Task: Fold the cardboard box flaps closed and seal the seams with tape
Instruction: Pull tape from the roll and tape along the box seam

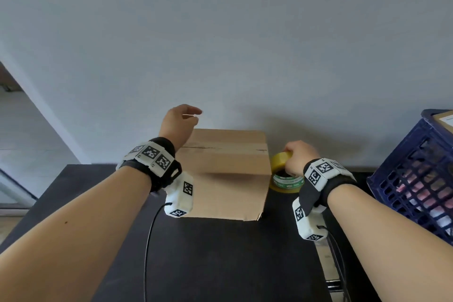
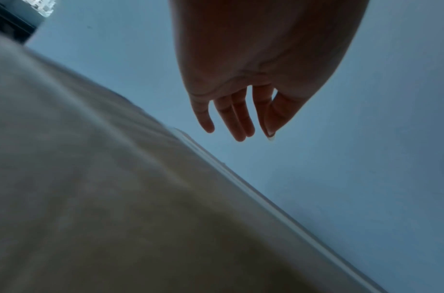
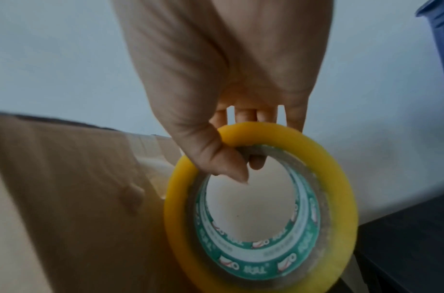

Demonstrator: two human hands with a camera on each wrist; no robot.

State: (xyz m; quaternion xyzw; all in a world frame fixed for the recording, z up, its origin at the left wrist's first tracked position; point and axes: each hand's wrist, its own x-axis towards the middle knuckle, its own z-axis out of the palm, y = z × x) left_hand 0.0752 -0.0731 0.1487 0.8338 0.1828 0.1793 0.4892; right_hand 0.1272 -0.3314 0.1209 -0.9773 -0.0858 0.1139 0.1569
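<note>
Beside the box [image 1: 225,169], right hand [image 1: 300,160] grips tape roll [image 1: 282,171].

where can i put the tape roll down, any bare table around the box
Bare dark table in front of the cardboard box, between both forearms. Crowded to the right: the right hand holds the tape roll beside the box, blue crate beyond.

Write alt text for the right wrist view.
The right hand grips a yellow roll of clear packing tape with a green-printed core, thumb and fingers curled round its upper rim. The brown cardboard box stands beside it, left; a dark table lies lower right.
</note>
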